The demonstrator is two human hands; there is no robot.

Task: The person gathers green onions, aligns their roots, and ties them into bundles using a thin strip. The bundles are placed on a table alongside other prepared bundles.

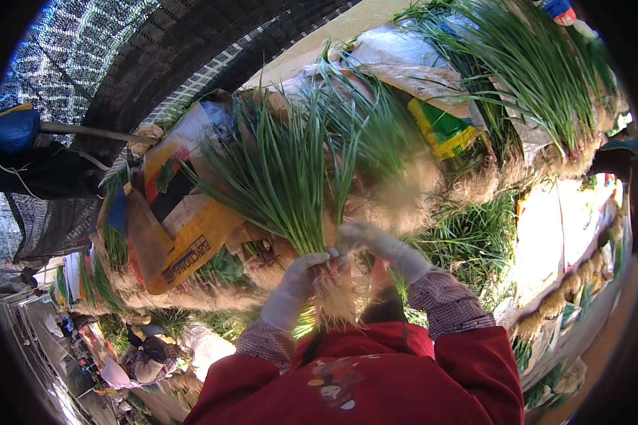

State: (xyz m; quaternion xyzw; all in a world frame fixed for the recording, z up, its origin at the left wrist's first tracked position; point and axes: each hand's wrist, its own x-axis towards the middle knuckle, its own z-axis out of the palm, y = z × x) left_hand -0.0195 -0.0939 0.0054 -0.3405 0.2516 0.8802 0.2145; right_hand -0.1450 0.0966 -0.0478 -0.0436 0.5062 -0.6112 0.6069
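My left hand [297,279], in a pale glove, grips a bunch of scallions [292,186] low on the stems. Its long green leaves fan away from me, and a tuft of pale roots [343,297] hangs towards my chest. My right hand [375,244], also gloved and blurred, is beside the bunch at its right, with the fingertips near the stem bases. A few separate leaves rise just above those fingers; whether the fingers hold them is unclear. Beyond my right hand, more scallions [383,138] lie on the heap with their roots [399,207] facing me.
Printed plastic sacks [191,247] lie across the heap at left. Another scallion bundle [547,85] rests at upper right. Loose green leaves [473,244] cover the ground on my right. Dark shade netting [133,64] hangs behind. Another person [149,361] is at lower left.
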